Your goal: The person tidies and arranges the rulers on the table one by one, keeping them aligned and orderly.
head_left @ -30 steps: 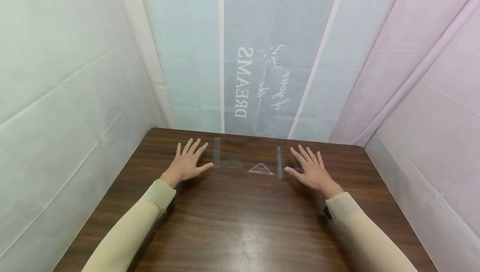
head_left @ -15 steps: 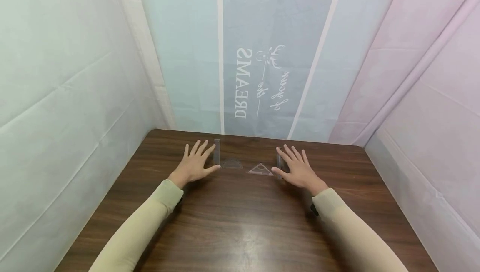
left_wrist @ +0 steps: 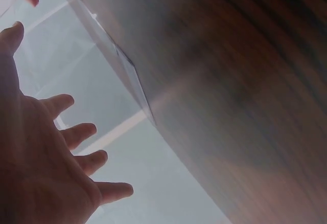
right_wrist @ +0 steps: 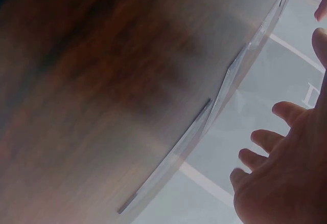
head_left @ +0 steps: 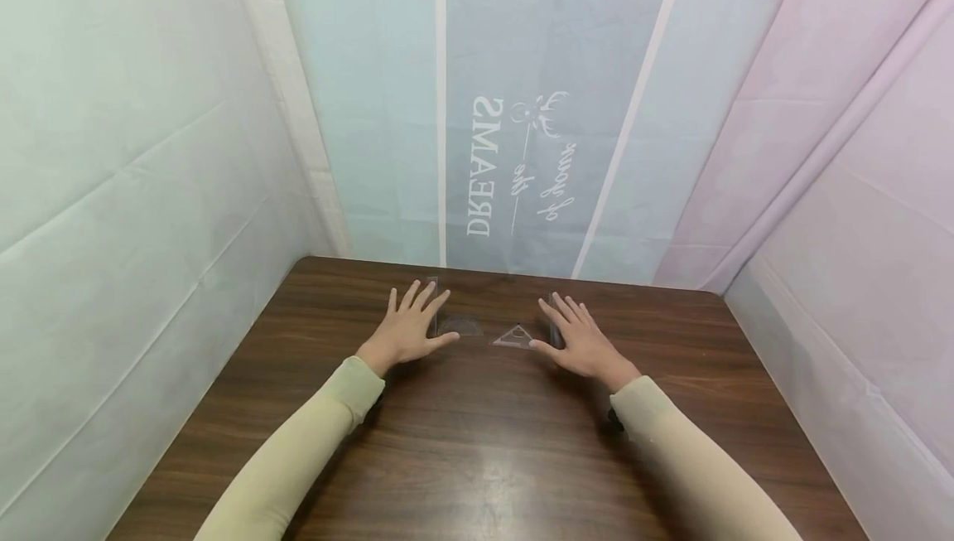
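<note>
Left hand (head_left: 402,336) and right hand (head_left: 586,348) have both drifted inward over the brown table (head_left: 477,425) since a second ago. From the head view I see the left hand spread, gripping nothing, over one clear ruler (head_left: 433,326) beside a protractor (head_left: 463,326); the right hand, equally unladen, partly covers a second ruler (head_left: 555,335), thumb by a triangle (head_left: 513,338). The left wrist view shows me fingers apart from thin plastic pieces (left_wrist: 134,78); the right wrist view likewise.

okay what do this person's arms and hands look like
The left sleeve and right sleeve are long, plain and pale cream-green. The left hand and right hand are bare and ungloved. A small dark object peeks from under the right sleeve, too hidden to identify.
</note>
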Action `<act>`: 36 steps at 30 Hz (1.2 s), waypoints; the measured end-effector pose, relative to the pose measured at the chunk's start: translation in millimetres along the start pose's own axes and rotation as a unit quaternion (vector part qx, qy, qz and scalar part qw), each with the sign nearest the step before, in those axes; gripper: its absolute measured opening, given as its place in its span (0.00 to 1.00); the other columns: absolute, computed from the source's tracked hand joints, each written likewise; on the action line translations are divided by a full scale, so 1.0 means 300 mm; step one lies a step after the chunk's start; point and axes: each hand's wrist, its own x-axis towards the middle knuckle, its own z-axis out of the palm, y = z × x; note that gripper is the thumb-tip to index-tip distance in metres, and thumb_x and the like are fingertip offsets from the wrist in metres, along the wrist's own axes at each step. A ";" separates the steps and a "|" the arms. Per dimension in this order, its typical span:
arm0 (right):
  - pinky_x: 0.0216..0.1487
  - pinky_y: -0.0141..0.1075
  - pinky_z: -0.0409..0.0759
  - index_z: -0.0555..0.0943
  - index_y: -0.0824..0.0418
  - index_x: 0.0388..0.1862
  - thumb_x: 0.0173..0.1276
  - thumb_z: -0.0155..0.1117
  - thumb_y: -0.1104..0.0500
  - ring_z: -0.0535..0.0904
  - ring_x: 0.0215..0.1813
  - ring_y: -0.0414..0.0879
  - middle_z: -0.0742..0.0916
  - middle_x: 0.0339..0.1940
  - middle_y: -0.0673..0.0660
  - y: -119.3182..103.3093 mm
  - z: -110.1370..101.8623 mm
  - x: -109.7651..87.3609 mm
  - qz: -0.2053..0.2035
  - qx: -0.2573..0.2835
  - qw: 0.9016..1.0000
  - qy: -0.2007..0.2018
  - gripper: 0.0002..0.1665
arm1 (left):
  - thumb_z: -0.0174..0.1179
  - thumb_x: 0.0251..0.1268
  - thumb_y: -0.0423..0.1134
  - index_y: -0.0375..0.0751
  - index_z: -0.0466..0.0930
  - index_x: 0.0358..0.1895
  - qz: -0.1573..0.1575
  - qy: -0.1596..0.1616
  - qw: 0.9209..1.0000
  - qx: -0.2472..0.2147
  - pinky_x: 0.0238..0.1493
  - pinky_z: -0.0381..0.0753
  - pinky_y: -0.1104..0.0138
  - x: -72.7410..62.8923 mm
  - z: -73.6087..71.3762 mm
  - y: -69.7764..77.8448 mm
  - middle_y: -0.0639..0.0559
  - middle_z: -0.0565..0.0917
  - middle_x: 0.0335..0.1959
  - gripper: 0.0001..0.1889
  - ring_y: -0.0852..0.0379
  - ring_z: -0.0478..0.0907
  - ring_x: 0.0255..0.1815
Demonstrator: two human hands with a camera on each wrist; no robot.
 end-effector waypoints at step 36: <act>0.76 0.62 0.71 0.71 0.67 0.80 0.69 0.75 0.33 0.71 0.79 0.65 0.77 0.77 0.67 -0.063 0.004 0.027 -0.012 -0.004 0.999 -0.045 0.54 | 0.58 0.75 0.72 0.40 0.71 0.79 0.061 -0.004 0.993 0.104 0.84 0.59 0.51 0.136 0.068 0.240 0.46 0.74 0.78 0.44 0.46 0.68 0.80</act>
